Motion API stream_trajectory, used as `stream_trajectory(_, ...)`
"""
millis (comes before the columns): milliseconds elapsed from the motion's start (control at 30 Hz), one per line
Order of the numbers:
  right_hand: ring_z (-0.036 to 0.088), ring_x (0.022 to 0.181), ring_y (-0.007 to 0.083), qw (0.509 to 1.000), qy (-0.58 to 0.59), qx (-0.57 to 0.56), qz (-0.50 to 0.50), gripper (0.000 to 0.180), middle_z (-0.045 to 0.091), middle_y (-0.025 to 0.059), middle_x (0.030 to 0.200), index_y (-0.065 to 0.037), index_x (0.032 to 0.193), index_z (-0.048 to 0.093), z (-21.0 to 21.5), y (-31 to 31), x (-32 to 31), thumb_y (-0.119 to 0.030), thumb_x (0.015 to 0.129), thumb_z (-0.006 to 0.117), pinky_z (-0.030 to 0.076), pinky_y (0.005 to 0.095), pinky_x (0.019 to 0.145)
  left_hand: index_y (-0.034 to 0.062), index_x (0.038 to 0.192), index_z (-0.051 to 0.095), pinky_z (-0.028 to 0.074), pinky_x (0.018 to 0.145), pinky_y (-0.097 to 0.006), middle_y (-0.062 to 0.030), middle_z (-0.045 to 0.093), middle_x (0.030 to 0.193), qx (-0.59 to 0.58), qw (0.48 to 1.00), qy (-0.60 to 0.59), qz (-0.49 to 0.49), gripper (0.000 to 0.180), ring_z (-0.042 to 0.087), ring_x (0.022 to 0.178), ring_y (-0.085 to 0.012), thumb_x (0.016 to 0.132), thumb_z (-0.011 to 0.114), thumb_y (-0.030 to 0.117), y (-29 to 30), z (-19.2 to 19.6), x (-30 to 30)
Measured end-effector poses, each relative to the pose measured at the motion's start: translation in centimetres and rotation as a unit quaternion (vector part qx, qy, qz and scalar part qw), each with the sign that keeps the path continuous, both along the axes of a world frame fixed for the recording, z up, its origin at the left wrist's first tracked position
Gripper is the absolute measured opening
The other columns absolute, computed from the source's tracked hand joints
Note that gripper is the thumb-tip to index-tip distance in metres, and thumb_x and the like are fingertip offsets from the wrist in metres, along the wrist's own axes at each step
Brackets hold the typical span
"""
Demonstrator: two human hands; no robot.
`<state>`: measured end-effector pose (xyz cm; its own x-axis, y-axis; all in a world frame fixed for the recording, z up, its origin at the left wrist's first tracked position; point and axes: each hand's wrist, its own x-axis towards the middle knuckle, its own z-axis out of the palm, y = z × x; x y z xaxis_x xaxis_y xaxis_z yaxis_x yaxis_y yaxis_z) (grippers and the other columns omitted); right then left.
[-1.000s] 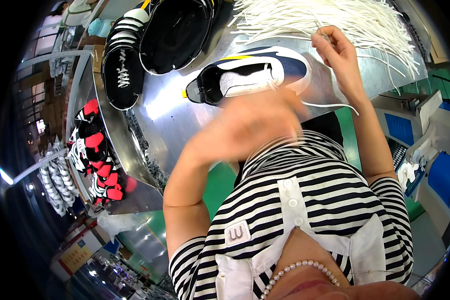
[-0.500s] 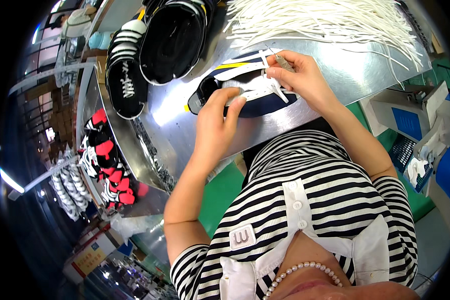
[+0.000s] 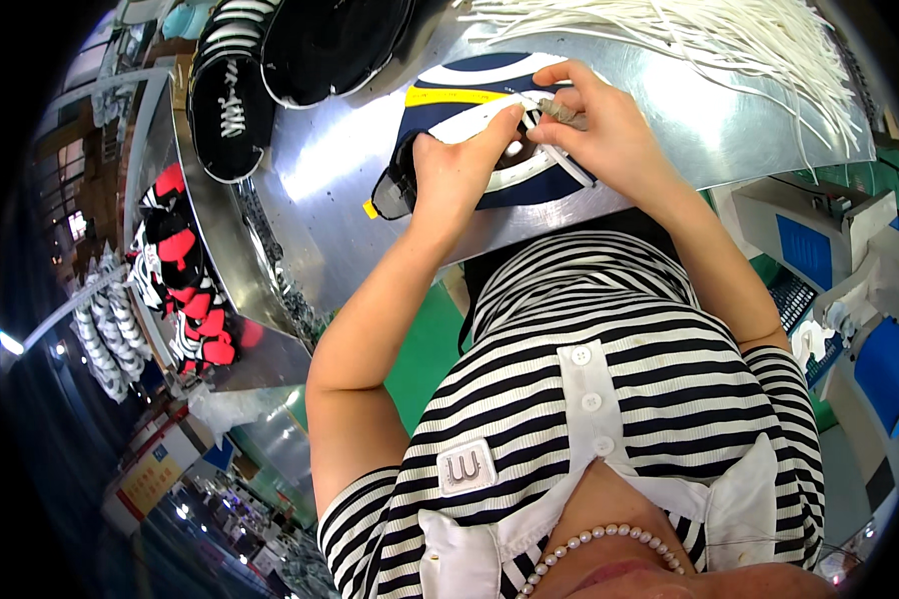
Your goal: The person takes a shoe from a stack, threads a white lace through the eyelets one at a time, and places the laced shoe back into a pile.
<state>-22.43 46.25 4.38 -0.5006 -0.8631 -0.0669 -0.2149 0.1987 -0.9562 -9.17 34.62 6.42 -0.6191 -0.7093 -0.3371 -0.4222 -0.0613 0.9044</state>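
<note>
A navy, white and yellow shoe upper (image 3: 535, 188) lies on the metal table in front of me, its black-lined heel end to the left. My left hand (image 3: 457, 172) grips the upper at its opening, thumb and fingertips pressed on the white eyelet edge. In my right hand (image 3: 614, 135) is a small hand tool (image 3: 562, 112) with a tan, wrapped-looking handle and a thin metal tip. That tip points left, over the eyelet edge beside my left thumb. White lace (image 3: 567, 166) crosses the upper below my right fingers; their grip partly hides it.
A pile of loose white laces (image 3: 689, 50) lies at the far right of the metal table (image 3: 320, 200). Black shoe uppers (image 3: 232, 120) stand at the far left. Red, white and black pieces (image 3: 185, 270) are heaped lower left. A grey-and-blue machine (image 3: 804, 245) stands at right.
My left hand has moved up and right along the upper to the eyelet edge, close to my right hand. The tool's tip now points left. The whole view has shifted slightly.
</note>
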Motion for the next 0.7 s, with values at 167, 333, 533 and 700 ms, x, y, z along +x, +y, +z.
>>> stream_trajectory(167,0.066,0.071,0.0252,0.99,0.065,-0.126,-0.008,0.02,0.066,0.0135,0.077,-0.001,0.1,0.058,-0.4,1.5,0.4,-0.013,0.087,0.067,0.05,0.0325,0.064,-0.0018,0.093,0.071,0.052,0.065,-0.024,-0.0048,0.072,0.083,-0.015,0.999,0.017,0.033,0.02,0.066,0.071,-0.0097,0.083,0.076,0.014,0.5,-0.2,0.3)
stream_trajectory(333,0.06,0.058,0.0228,0.994,0.081,-0.067,0.005,0.008,0.062,0.0093,0.064,-0.003,0.089,0.061,0.1,1.5,0.1,-0.011,0.088,0.063,0.045,0.0348,0.054,-0.0038,0.092,0.073,0.051,0.064,-0.023,-0.0043,0.073,0.083,-0.045,0.998,0.035,0.027,0.021,0.066,0.071,-0.0079,0.082,0.076,0.015,0.4,-0.7,0.6)
stream_trajectory(533,0.066,0.068,0.031,0.96,0.278,0.011,0.013,0.013,0.065,0.0144,0.069,0.001,0.091,0.058,0.5,-0.1,1.2,-0.006,0.08,0.062,0.051,0.0397,0.059,-0.0044,0.089,0.071,0.05,0.064,-0.023,-0.0021,0.07,0.075,-0.07,0.993,0.091,-0.036,0.016,0.064,0.068,-0.0081,0.09,0.066,0.01,1.3,0.2,0.4)
stream_trajectory(700,0.064,0.067,0.0273,0.948,0.306,0.055,0.06,0.014,0.064,0.0135,0.075,-0.001,0.097,0.057,0.5,-1.4,0.3,-0.01,0.087,0.06,0.05,0.0366,0.062,-0.0032,0.085,0.07,0.043,0.058,-0.023,-0.0016,0.064,0.066,-0.056,0.993,0.057,-0.087,0.023,0.057,0.063,-0.0068,0.093,0.06,0.015,0.1,0.0,1.0)
